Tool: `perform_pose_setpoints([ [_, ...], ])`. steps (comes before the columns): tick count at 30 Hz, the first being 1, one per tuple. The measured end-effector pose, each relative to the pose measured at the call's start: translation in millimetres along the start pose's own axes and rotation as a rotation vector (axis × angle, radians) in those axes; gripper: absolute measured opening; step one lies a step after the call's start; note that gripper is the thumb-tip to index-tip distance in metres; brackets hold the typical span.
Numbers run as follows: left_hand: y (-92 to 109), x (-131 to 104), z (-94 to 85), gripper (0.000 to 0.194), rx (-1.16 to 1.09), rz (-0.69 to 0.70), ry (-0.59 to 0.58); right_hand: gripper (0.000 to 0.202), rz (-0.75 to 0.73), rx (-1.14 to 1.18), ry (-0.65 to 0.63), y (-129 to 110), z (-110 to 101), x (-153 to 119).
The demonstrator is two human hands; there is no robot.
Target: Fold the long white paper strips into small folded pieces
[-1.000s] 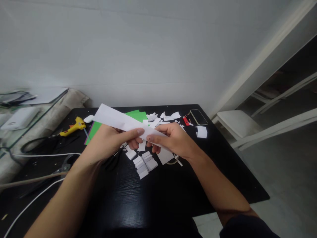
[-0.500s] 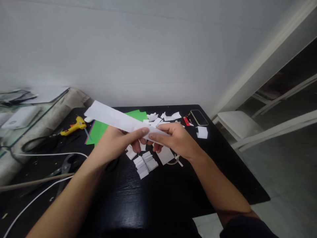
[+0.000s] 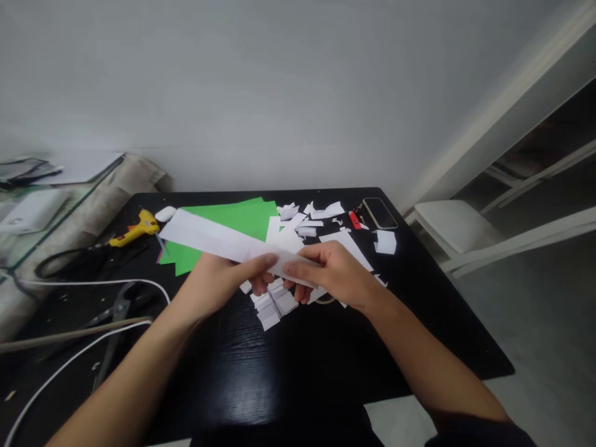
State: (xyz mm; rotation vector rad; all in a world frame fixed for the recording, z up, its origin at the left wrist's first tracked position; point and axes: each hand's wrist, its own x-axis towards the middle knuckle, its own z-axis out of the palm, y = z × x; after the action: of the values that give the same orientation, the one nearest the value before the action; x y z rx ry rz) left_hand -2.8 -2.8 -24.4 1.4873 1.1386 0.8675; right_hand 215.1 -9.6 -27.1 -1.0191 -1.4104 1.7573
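A long white paper strip (image 3: 214, 237) is held above the table, slanting from upper left down to the right. My left hand (image 3: 233, 277) pinches it near its middle, thumb on top and fingers beneath. At its right end, my right hand (image 3: 333, 273) grips the strip the same way, the thumb tips close together. Part of that end is covered by the right fingers. Below the hands lies a folded white paper piece (image 3: 274, 305) on the black table (image 3: 242, 366). Behind the strip are green sheets (image 3: 233, 216) and several white paper scraps (image 3: 305, 226).
At the left are a yellow glue gun (image 3: 139, 228), scissors (image 3: 121, 305) and white cables (image 3: 79, 357). A phone (image 3: 379, 213), a red object (image 3: 354, 220) and a small white paper (image 3: 385, 242) lie at the back right. A white chair (image 3: 447, 223) stands beyond the table's right edge.
The strip has tilted slightly, its left end lower, and both hands have shifted a little. The grip stays on it. The camera view has moved slightly.
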Motion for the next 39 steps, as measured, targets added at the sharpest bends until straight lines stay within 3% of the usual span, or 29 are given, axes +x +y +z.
perform_pose_setpoints([
  [5, -49, -41, 21.8, 0.035, -0.016, -0.143, -0.039, 0.041, 0.21, 0.074, -0.077, 56, 7, -15],
  [7, -68, -63, 22.8, 0.038, 0.02, -0.174, -0.021, 0.039, 0.289, 0.063, -0.094, 76, 9, -26],
  [11, -94, -96, -0.3, 0.024, 0.101, -0.156, 0.26, 0.031, 0.346, -0.141, -0.077, 97, 10, -42],
  [14, -97, -107, -16.7, 0.024, 0.266, -0.025, 0.439, 0.025, 0.335, -0.31, -0.076, 99, 10, -42],
  [17, -94, -109, -9.2, 0.02, 0.562, 0.175, 0.3, 0.019, 0.331, -0.377, -0.105, 100, 13, -31],
  [21, -96, -100, 25.8, 0.041, 0.783, 0.367, 0.036, 0.017, 0.24, -0.508, -0.098, 101, 14, -15],
  [24, -106, -90, 44.1, 0.053, 0.903, 0.413, -0.041, 0.017, 0.127, -0.635, -0.005, 98, 12, -11],
  [26, -114, -83, 47.6, 0.057, 0.963, 0.427, -0.046, 0.016, 0.133, -0.624, 0.03, 96, 10, -13],
  [30, -121, -74, 42.5, 0.053, 0.964, 0.414, -0.018, 0.013, 0.251, -0.419, 0.051, 98, 8, -18],
  [34, -107, -73, 36.7, 0.035, 0.808, 0.389, 0.024, 0.022, 0.289, -0.216, 0.015, 102, 9, -19],
  [36, -96, -73, 34.4, 0.029, 0.682, 0.333, -0.042, 0.03, 0.262, -0.213, -0.016, 101, 9, -17],
  [39, -84, -69, 30.8, 0.024, 0.446, 0.117, -0.27, 0.037, 0.209, -0.196, -0.052, 95, 7, -14],
])
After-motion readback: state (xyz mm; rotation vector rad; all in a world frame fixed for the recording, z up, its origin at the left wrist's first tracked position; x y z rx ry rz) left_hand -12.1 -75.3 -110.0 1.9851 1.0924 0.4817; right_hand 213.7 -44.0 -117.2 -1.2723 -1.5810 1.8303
